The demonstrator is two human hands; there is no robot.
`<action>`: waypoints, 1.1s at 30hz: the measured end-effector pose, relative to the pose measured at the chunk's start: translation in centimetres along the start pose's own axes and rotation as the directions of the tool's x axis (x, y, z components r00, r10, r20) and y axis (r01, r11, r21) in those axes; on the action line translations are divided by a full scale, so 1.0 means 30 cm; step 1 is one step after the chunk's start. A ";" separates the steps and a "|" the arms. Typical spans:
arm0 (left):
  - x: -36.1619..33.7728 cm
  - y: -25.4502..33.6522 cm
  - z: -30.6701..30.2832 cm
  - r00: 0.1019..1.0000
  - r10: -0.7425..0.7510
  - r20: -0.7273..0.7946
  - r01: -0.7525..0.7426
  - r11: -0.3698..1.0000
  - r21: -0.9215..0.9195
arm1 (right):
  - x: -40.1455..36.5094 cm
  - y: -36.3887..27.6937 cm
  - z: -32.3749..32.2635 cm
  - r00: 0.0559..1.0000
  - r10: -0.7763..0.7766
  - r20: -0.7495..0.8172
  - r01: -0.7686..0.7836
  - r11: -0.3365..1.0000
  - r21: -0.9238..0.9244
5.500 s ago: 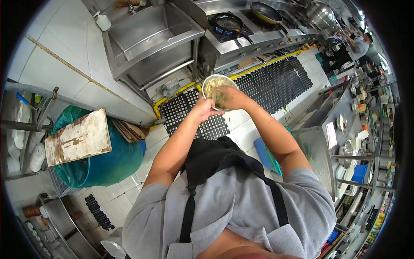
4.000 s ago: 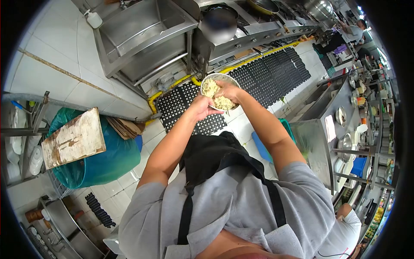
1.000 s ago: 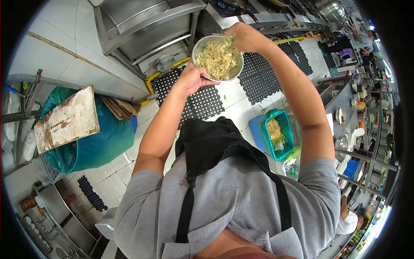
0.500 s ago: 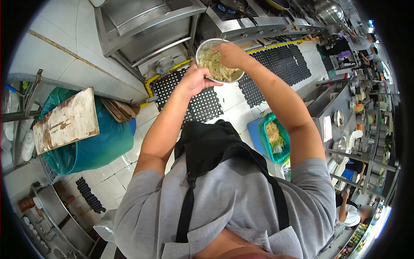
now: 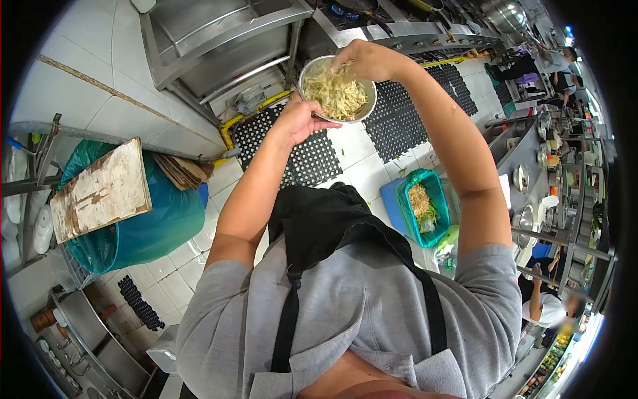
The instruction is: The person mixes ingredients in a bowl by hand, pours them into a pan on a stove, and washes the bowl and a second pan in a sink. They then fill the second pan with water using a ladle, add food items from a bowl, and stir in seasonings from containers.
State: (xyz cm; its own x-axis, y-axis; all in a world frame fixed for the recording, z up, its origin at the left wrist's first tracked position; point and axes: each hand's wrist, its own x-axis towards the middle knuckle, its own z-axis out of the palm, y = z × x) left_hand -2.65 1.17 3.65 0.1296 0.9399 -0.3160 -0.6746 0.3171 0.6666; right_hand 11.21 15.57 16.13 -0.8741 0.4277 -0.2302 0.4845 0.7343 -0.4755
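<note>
My left hand (image 5: 299,122) grips the near-left rim of a round metal bowl (image 5: 369,110), with the thumb over the edge. Pale, shredded food with greenish bits (image 5: 335,96), perhaps cabbage, fills much of the bowl. Above the bowl's far right side is my right hand (image 5: 367,61), its fingers bent down toward the shreds. Some strands show at those fingertips, slightly blurred. The bowl is held in the air in front of the black apron (image 5: 319,213).
A stove (image 5: 405,36) with pans stands ahead, beside a steel unit (image 5: 226,60). Black perforated mats (image 5: 415,110) cover part of the tiled floor. A green-lined bin (image 5: 425,206) is at right; a large green-bagged bin (image 5: 163,223) is at left. Other people work far right.
My right hand has lifted from deep in the shreds to above the bowl's far right edge. More of the food now shows. My left hand keeps its hold on the rim.
</note>
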 end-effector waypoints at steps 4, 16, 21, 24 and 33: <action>0.023 -0.009 -0.007 0.999 0.050 -0.014 -0.051 0.998 -0.034 | 0.001 0.063 0.034 0.954 0.300 0.008 -0.287 0.905 0.313; 0.061 -0.029 -0.046 0.989 -0.145 0.000 0.144 0.981 0.130 | -0.010 0.198 0.314 0.975 0.011 0.221 -0.035 0.994 0.106; 0.274 0.082 0.026 0.977 -0.210 0.034 0.190 0.933 0.305 | -0.008 0.285 0.263 0.974 0.108 -0.198 -0.102 0.994 0.045; 0.440 0.235 0.137 0.980 -0.181 0.087 0.114 0.857 0.502 | 0.037 0.409 0.105 0.948 0.221 -0.230 -0.221 0.975 0.029; 1.189 0.665 0.335 0.986 0.034 0.164 -0.155 0.559 0.814 | 0.406 0.921 -0.441 0.898 0.050 -0.437 -0.110 0.987 -0.113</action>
State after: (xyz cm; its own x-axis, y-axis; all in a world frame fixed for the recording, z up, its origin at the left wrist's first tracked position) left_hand -4.18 42.29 12.46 0.2239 0.9583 -0.1777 0.1943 0.1347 0.9716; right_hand 14.42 48.04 11.42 -0.7458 0.6513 0.1403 0.5786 0.7376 -0.3482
